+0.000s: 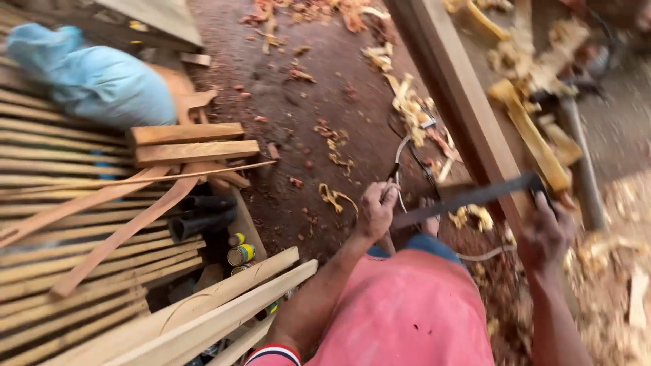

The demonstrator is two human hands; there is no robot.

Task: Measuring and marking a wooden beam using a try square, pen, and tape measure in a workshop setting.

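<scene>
I grip a flat steel blade [468, 196] at both ends, left hand [377, 210] and right hand [544, 234] closed, against the long beam [461, 102]; it seems stiff, thin, fairly light.

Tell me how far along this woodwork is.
Done: wood shavings litter the dirt floor, so much cutting has happened. In hand: the left hand and right hand hold a dark flat metal tool by its two ends across a long wooden beam. Left: stacked wooden slats lie untouched.
</scene>
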